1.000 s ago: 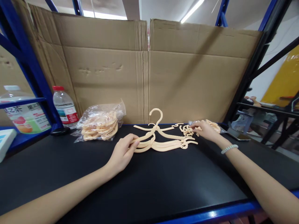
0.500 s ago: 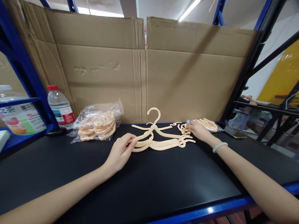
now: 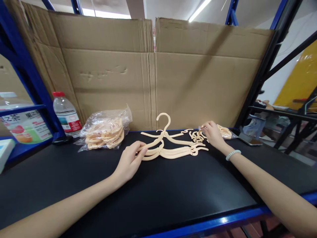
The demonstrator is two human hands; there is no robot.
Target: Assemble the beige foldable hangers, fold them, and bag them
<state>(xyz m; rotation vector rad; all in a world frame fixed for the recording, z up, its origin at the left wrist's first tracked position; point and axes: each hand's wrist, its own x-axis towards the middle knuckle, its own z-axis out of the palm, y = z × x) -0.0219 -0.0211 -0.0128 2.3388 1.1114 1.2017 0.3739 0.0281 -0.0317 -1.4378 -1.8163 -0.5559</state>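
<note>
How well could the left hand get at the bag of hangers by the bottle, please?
Probably easily: the left hand rests on the hanger stack, and only bare bench lies between it and the bag.

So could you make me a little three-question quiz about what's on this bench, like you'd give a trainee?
1. True or false: the left hand rests on the stack of hangers.
2. What stands left of the plastic bag?
A. a water bottle
B. a kettle
C. a lamp
3. Fill in: the right hand reaches into the pile of small ____ beside the hangers.

Key
1. True: its fingers pinch the left end of the stack on the black table.
2. A: the water bottle with a red cap.
3. Hooks: the small hooks lie under its fingertips; a bracelet is on that wrist.
</note>
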